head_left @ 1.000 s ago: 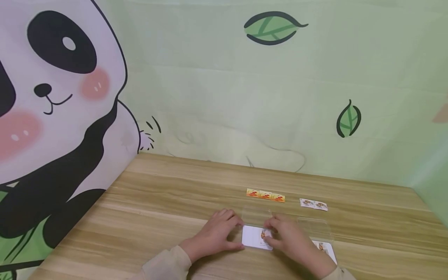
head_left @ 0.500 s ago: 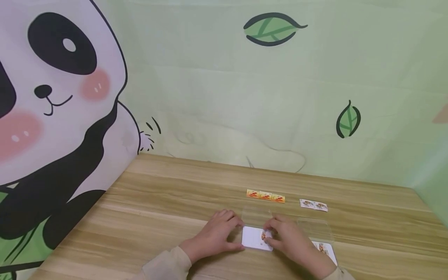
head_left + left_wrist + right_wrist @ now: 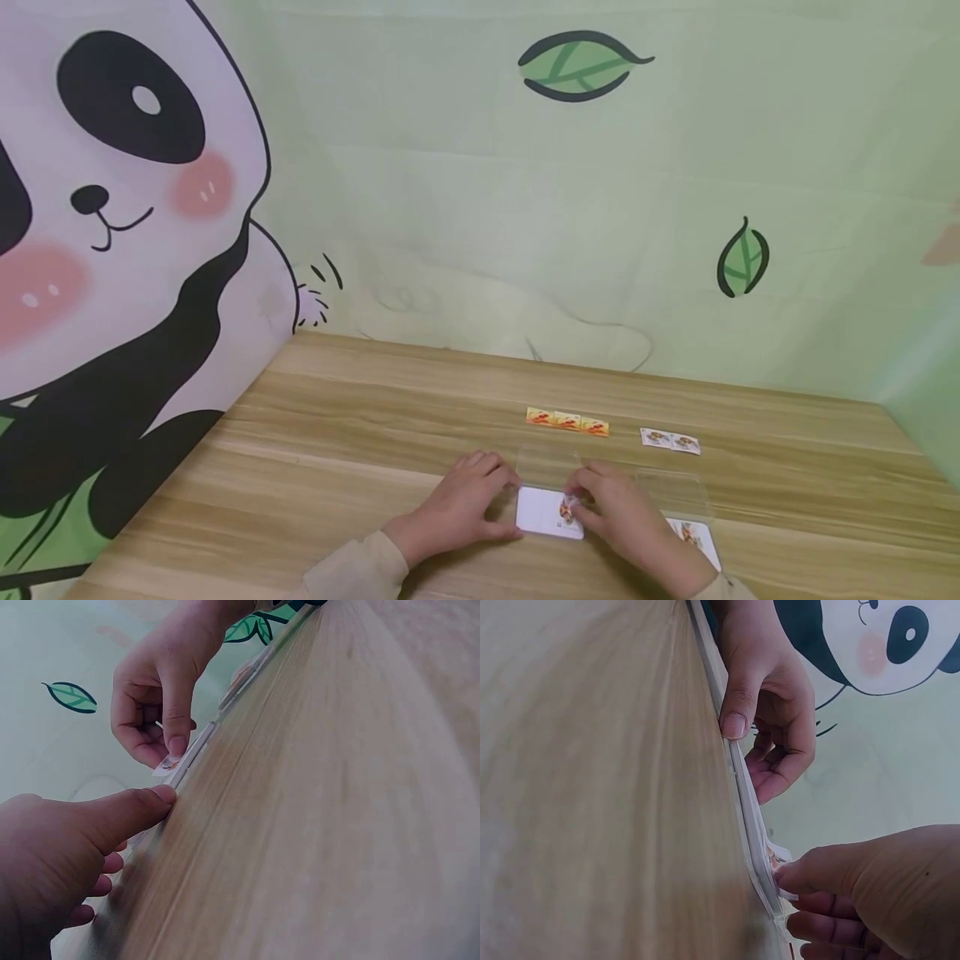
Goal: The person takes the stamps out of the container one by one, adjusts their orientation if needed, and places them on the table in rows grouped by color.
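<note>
In the head view, a flat clear plastic case lies on the wooden table with its lid (image 3: 549,465) folded back. White fills its near half (image 3: 536,510). My left hand (image 3: 468,500) grips the left end, index finger at the far corner and thumb at the near one. At the right end, my right hand (image 3: 618,517) pinches a small white picture card (image 3: 566,508) with an orange-brown print between thumb and fingers. The left wrist view shows this picture card (image 3: 169,763) tilted up at the case's edge, partly covered by the thumb.
Beside my right forearm is a second clear case (image 3: 696,537) with a printed picture, partly hidden. Farther back lie a row of yellow-and-red picture cards (image 3: 567,422) and a pair of white picture cards (image 3: 671,440). A panda-print cloth (image 3: 450,208) stands behind the table.
Both hands stay almost where they were. The small picture card in my right fingers shifts and tilts slightly over the white surface.
</note>
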Motion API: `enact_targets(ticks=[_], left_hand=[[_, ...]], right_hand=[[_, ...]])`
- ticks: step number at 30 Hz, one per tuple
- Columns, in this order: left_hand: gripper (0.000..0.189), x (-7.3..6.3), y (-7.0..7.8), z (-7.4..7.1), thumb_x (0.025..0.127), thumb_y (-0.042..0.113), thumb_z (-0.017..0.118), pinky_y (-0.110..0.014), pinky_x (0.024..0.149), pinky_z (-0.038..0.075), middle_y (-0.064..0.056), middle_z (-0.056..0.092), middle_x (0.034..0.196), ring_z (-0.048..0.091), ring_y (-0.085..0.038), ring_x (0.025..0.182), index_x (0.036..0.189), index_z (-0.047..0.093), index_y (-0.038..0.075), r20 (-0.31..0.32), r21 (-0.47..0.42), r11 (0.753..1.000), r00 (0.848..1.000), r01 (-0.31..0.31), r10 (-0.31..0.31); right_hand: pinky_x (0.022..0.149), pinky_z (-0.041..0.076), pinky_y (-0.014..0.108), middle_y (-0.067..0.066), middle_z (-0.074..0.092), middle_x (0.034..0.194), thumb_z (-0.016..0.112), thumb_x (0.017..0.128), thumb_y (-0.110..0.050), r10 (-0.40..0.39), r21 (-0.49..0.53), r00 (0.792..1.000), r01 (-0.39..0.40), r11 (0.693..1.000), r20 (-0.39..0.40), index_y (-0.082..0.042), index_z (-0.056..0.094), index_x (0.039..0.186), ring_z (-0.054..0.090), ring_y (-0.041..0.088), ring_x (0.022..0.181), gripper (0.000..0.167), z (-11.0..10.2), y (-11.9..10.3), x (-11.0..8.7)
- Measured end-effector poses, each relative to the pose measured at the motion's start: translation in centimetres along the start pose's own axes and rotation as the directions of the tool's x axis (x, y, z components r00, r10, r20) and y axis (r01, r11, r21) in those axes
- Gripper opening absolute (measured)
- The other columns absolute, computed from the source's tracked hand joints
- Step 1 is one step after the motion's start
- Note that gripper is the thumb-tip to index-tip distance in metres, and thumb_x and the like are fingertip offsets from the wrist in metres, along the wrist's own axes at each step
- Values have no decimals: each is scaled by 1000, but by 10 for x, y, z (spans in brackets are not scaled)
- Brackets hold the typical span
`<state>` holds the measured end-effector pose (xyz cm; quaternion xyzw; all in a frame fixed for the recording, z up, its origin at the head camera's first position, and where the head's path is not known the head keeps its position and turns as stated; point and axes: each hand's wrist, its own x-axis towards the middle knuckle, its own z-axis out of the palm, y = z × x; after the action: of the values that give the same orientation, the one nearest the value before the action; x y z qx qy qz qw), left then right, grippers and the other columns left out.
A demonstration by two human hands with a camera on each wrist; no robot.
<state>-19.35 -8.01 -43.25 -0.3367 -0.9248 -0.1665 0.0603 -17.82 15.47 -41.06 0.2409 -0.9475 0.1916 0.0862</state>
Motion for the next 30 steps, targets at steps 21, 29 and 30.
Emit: enact_targets(ticks=[21,29,30], left_hand=[[49,0,-2,3,77,48,75,-35,99,42,6,56,107,50,-12,104,113,61,18,-28,-13,1000,999,-25,24],[50,0,0,2,77,49,74,-33,102,40,7,56,109,49,-11,107,114,61,19,12,-11,1000,1000,12,-11],[50,1,0,2,77,49,74,-33,102,40,7,56,109,49,-11,107,114,61,19,14,-11,1000,1000,13,-12]], right_hand=[[58,42,18,-11,52,73,72,79,-8,7,-22,1000,-7,1000,-5,-18,59,75,45,-1,66,17,-5,0,0],[56,39,16,-11,49,72,68,80,-7,2,11,999,-2,1000,35,-19,56,74,42,-1,65,18,-10,1,0],[56,39,16,-11,49,71,67,80,-7,4,25,999,-5,1000,44,-19,56,74,42,-1,65,18,-11,1,0]])
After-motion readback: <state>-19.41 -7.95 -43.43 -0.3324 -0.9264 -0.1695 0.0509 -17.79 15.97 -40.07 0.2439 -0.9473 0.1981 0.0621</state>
